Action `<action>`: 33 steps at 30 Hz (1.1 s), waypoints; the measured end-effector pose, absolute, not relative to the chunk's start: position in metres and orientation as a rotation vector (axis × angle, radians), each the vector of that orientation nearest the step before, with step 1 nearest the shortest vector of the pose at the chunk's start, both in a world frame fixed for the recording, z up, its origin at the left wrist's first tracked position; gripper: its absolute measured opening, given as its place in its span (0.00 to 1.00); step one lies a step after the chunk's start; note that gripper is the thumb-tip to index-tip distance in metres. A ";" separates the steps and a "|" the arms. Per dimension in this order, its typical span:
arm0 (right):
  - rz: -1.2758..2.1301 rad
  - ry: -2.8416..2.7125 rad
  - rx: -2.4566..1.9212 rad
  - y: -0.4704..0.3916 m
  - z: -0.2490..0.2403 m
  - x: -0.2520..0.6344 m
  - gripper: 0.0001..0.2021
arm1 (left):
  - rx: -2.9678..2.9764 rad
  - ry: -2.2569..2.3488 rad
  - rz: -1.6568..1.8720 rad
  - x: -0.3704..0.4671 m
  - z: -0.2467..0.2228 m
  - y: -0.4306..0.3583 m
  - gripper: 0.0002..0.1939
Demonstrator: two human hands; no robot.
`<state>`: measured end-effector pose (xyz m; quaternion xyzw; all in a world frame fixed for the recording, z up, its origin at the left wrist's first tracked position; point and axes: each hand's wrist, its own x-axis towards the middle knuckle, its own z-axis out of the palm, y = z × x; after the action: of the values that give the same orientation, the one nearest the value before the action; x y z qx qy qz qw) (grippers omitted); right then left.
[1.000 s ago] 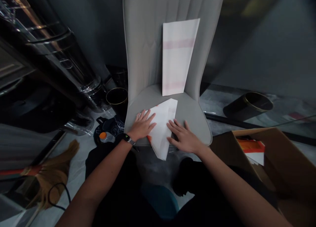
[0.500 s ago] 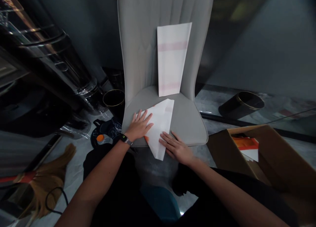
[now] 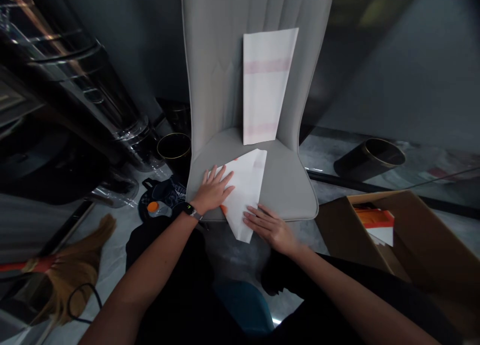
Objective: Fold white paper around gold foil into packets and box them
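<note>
Head view, seen as if over the worker's shoulder: a person sits before a grey padded chair (image 3: 287,185) whose seat serves as a worktop. On its front half lies a folded white sheet (image 3: 243,191), flecked with orange along its left edges; its lower tip juts past the seat's front edge.

The left hand (image 3: 214,191), a watch (image 3: 193,211) at its wrist, rests palm down on the sheet's left side, fingers fanned wide. The right hand (image 3: 270,228) lies over the lower right edge, fingers straight and close together; I cannot tell whether its thumb is pinching the paper from beneath.

Behind the sheet, a tall white panel (image 3: 265,87) with faint pink bands leans upright against the backrest. To the right is an open cardboard box (image 3: 431,235) with an orange and white piece (image 3: 378,224) inside. To the left are a dark bin (image 3: 173,147), an orange-capped bottle (image 3: 159,208) and a straw broom (image 3: 77,270).

The step in hand looks like pressing the folded edge flat. The next move, I judge, calls for a steady left palm and even pressure from the right fingers, especially where the tip lacks support.
</note>
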<state>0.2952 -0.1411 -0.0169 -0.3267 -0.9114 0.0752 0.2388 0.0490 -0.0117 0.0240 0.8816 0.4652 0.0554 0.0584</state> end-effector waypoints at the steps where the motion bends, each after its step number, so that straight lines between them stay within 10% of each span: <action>1: 0.210 -2.499 -0.878 -0.143 -0.017 0.294 0.24 | 2.671 1.410 0.161 0.049 0.024 -0.011 0.29; 18: -0.034 -2.440 -1.147 -0.135 -0.015 0.298 0.21 | 2.673 1.396 0.208 0.044 0.019 -0.007 0.29; 24: -0.011 -2.440 -1.370 -0.090 -0.002 0.329 0.46 | 2.714 1.404 0.193 0.041 0.019 -0.006 0.29; 33: 0.053 -2.299 -1.733 -0.005 0.001 0.355 0.31 | 2.708 1.405 0.189 0.038 0.014 -0.004 0.28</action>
<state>0.3545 -0.0054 0.0014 -0.5966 -0.7916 0.0184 0.1307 0.0383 -0.0036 0.0144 0.8852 0.4592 0.0617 0.0424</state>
